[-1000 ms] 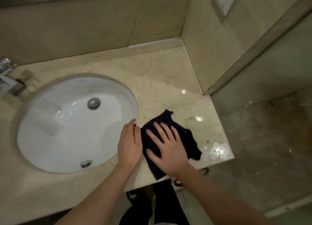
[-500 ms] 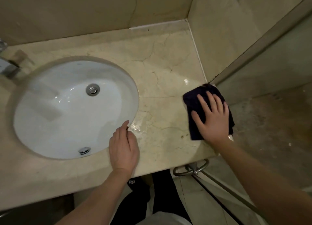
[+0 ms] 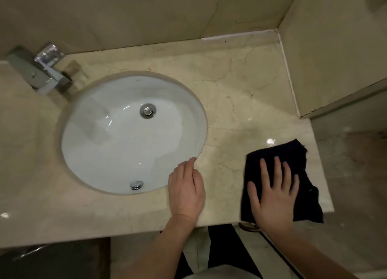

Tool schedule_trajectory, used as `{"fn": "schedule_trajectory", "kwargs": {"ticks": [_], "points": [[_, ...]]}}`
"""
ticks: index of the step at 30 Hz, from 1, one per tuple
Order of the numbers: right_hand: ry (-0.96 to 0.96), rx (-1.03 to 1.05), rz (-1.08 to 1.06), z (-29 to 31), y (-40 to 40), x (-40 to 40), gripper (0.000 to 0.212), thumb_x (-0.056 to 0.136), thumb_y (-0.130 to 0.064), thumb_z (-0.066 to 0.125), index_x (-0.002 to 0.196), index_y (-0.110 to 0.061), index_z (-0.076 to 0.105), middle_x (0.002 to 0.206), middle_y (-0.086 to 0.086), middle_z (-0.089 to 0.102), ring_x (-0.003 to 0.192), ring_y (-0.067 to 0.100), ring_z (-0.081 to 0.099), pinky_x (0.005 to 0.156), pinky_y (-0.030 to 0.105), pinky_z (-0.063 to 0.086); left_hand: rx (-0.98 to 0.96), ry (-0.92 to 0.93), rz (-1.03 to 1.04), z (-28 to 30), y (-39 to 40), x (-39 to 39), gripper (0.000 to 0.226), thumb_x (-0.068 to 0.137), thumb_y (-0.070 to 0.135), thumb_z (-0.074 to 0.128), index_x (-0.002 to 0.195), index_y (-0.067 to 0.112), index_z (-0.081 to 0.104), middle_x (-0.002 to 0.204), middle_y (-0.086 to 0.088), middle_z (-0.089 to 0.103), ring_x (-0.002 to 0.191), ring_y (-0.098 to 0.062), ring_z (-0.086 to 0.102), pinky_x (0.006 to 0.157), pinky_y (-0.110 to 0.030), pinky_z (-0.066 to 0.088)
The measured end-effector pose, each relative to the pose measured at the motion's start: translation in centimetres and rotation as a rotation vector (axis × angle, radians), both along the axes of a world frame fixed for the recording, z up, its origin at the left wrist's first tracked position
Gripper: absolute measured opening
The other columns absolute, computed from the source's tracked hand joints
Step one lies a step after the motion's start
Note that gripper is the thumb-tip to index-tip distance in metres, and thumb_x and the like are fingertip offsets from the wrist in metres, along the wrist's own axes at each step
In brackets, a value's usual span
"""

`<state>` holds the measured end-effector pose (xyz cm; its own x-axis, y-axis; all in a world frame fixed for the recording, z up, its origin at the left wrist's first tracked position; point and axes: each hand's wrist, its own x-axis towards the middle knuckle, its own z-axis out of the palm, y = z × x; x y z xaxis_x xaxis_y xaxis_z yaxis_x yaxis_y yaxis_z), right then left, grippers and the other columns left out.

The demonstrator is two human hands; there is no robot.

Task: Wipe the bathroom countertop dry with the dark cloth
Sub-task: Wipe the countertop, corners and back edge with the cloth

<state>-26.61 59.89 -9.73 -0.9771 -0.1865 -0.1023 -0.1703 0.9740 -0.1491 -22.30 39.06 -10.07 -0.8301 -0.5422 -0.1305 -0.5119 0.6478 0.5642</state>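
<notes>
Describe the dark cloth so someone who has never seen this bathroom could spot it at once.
Start at the white oval sink set in the beige marble countertop, then move right to the counter's front right corner. The dark cloth lies there under the flat, spread right hand, its lower edge overhanging the front. It is the only dark, soft thing on the pale stone.

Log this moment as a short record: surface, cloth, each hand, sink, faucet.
surface: beige marble countertop
cloth: dark cloth, flat at the front right corner
right hand: right hand presses the cloth, fingers spread
left hand: left hand rests flat by the sink rim
sink: white oval basin
faucet: chrome faucet, back left
</notes>
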Motion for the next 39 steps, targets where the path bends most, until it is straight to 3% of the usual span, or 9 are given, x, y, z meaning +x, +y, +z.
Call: {"fn": "schedule_trajectory", "kwargs": {"ticks": [7, 11, 16, 21, 25, 27, 29, 33, 39], "points": [[-0.005, -0.009, 0.139, 0.0, -7.1, 4.1, 0.066, 0.099, -0.048, 0.033, 0.155, -0.015, 0.037, 0.163, 0.018, 0.027, 0.15, 0.039, 0.024, 0.12, 0.061, 0.018, 0.062, 0.006, -0.153, 0.6, -1.1, 0.9, 0.048, 0.102, 0.026, 0.027, 0.143, 0.015, 0.051, 0.134, 0.002, 0.06, 0.121, -0.014, 0.053, 0.108, -0.02, 0.028], [-0.034, -0.006, 0.188, 0.0, -12.1, 7.1, 0.066, 0.099, -0.048, 0.031, 0.156, -0.014, 0.034, 0.163, 0.018, 0.025, 0.151, 0.038, 0.022, 0.121, 0.06, 0.016, -0.04, 0.044, -0.357, 0.7, -5.3, 5.0, 0.048, 0.104, 0.025, 0.029, 0.148, 0.016, 0.045, 0.148, -0.001, 0.052, 0.138, -0.018, 0.045, 0.118, -0.034, 0.029], [-0.072, -0.042, 0.177, 0.3, -19.5, 10.7, 0.067, 0.101, -0.051, 0.028, 0.157, -0.014, 0.032, 0.164, 0.017, 0.025, 0.152, 0.037, 0.018, 0.123, 0.058, 0.012, -0.076, 0.073, -0.098, 0.5, -15.1, 14.9, 0.047, 0.102, 0.019, 0.034, 0.146, 0.013, 0.048, 0.154, -0.004, 0.043, 0.145, -0.022, 0.035, 0.119, -0.044, 0.027], [-0.17, -0.008, 0.598, 0.4, -22.5, 12.4, 0.07, 0.101, -0.06, 0.027, 0.158, -0.02, 0.028, 0.164, 0.005, 0.027, 0.151, 0.028, 0.025, 0.122, 0.054, 0.017, -0.126, 0.069, 0.147, -0.1, -25.5, 19.9, 0.045, 0.1, 0.019, 0.036, 0.141, 0.007, 0.052, 0.151, -0.01, 0.045, 0.14, -0.028, 0.037, 0.115, -0.049, 0.031], [-0.182, 0.092, 0.901, 2.5, -20.1, 7.2, 0.082, 0.093, -0.077, 0.035, 0.159, -0.03, 0.026, 0.162, -0.003, 0.031, 0.142, 0.021, 0.041, 0.118, 0.043, 0.024, -0.169, 0.032, 0.173, -0.4, -30.8, 20.8, 0.045, 0.1, 0.02, 0.035, 0.141, 0.008, 0.051, 0.151, -0.009, 0.043, 0.14, -0.029, 0.036, 0.117, -0.045, 0.03], [-0.175, 0.12, 0.965, 2.3, -20.6, 6.2, 0.084, 0.092, -0.076, 0.038, 0.158, -0.025, 0.027, 0.161, 0.002, 0.035, 0.143, 0.022, 0.04, 0.12, 0.047, 0.022, -0.17, 0.014, 0.157, -0.8, -31.8, 21.0, 0.046, 0.101, 0.022, 0.033, 0.143, 0.01, 0.049, 0.153, -0.007, 0.042, 0.141, -0.028, 0.036, 0.116, -0.047, 0.031], [-0.159, 0.107, 0.966, 1.6, -22.7, 7.4, 0.086, 0.093, -0.074, 0.034, 0.157, -0.016, 0.03, 0.155, 0.008, 0.041, 0.14, 0.028, 0.043, 0.12, 0.048, 0.022, -0.172, 0.032, 0.147, -1.0, -31.9, 21.1, 0.046, 0.1, 0.022, 0.034, 0.142, 0.011, 0.05, 0.152, -0.007, 0.043, 0.14, -0.028, 0.037, 0.115, -0.045, 0.031], [-0.131, 0.056, 0.799, 0.9, -29.8, 12.2, 0.092, 0.091, -0.075, 0.034, 0.153, -0.008, 0.034, 0.133, 0.011, 0.054, 0.119, 0.032, 0.052, 0.105, 0.044, 0.032, -0.184, 0.056, 0.216, -1.0, -31.6, 20.8, 0.045, 0.097, 0.02, 0.038, 0.138, 0.014, 0.056, 0.148, -0.006, 0.048, 0.137, -0.027, 0.041, 0.115, -0.043, 0.031], [-0.099, 0.021, 0.525, 0.1, -41.7, 15.6, 0.09, 0.091, -0.071, 0.036, 0.15, -0.003, 0.036, 0.13, 0.015, 0.057, 0.116, 0.032, 0.054, 0.1, 0.046, 0.042, -0.213, 0.071, 0.203, -1.4, -32.1, 21.1, 0.049, 0.096, 0.019, 0.035, 0.139, 0.013, 0.056, 0.149, -0.009, 0.05, 0.137, -0.026, 0.043, 0.115, -0.044, 0.031]]}}
